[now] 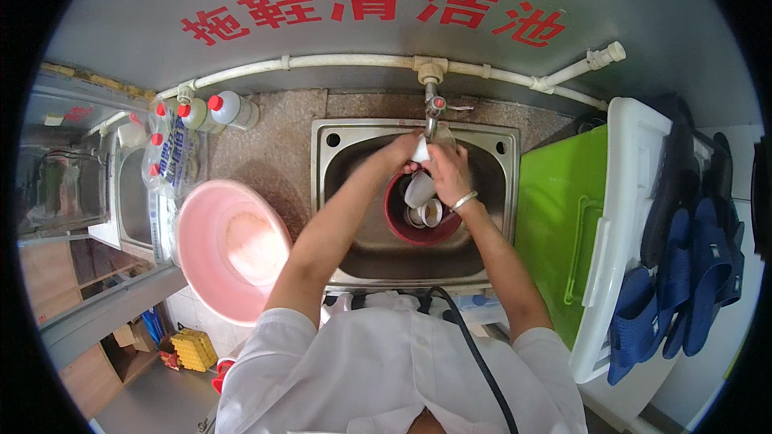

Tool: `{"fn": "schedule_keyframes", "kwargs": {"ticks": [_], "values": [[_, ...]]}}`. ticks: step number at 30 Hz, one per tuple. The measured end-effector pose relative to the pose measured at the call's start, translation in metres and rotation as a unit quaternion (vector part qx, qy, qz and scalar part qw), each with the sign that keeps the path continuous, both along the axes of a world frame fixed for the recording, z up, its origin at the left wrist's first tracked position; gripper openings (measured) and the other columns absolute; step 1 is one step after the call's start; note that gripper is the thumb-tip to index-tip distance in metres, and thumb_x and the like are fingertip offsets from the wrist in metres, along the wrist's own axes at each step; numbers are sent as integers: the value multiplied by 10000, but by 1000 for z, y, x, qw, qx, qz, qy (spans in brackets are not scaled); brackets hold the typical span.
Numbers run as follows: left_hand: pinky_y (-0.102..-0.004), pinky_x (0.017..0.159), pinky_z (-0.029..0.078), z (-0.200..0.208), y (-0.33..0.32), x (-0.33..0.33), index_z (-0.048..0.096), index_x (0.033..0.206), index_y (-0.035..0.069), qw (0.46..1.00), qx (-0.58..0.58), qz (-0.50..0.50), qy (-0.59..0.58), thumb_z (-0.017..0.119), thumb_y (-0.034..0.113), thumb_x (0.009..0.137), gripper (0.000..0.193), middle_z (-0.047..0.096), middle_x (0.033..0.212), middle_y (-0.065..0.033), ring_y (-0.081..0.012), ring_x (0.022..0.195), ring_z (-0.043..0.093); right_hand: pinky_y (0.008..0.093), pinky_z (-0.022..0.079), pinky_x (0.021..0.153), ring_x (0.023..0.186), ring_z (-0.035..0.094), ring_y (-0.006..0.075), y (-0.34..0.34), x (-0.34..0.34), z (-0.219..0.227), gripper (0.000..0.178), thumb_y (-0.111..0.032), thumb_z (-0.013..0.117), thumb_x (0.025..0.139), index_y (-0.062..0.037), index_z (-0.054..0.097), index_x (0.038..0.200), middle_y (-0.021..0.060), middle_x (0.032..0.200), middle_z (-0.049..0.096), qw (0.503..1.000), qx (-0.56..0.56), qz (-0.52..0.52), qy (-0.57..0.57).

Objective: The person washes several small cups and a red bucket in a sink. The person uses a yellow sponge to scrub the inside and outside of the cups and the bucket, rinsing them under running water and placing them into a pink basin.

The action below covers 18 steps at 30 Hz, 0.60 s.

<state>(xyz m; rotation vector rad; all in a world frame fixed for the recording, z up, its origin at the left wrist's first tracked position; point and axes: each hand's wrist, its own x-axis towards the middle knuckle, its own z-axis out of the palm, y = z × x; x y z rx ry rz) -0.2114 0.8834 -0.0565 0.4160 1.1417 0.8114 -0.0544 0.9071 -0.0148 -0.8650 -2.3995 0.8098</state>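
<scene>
Under the tap my left hand and my right hand come together. The fingers of both are closed around a small white object, whose kind I cannot make out because they cover much of it. Just below them, a dark red basin stands inside the steel sink. In that basin lie a white oval piece and white cups, one with a brownish inside. A band circles my right wrist.
A large pink basin stands left of the sink, with bottles with red caps behind it. To the right is a green bin with a white lid; blue slippers hang beyond it. A white pipe runs along the wall.
</scene>
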Motion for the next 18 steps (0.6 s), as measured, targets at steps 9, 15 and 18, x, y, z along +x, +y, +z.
{"fn": "schedule_keyframes", "kwargs": {"ticks": [9,15,18], "values": [[-264,335,355,-2,-7,-3,527,839,76,999,-32,10,25,305,423,932,422,466,507,-31,-158,372,460,408,343,846,970,520,320,-4,0,-8,260,-125,542,821,-60,531,1072,146,1013,572,999,-31,26,-11],[-493,598,468,-19,-15,30,492,883,-9,841,183,99,499,341,344,899,384,571,668,-208,-409,704,596,326,439,781,936,578,260,-18,-14,-26,262,-82,526,837,11,515,1081,160,1001,597,965,-238,-81,78],[-451,540,476,-25,-21,13,479,952,7,884,151,7,443,342,392,899,412,584,762,-212,-389,737,606,386,457,709,775,597,332,-5,-11,-9,231,-116,528,839,-2,536,1039,173,855,608,997,-36,53,53]]}}
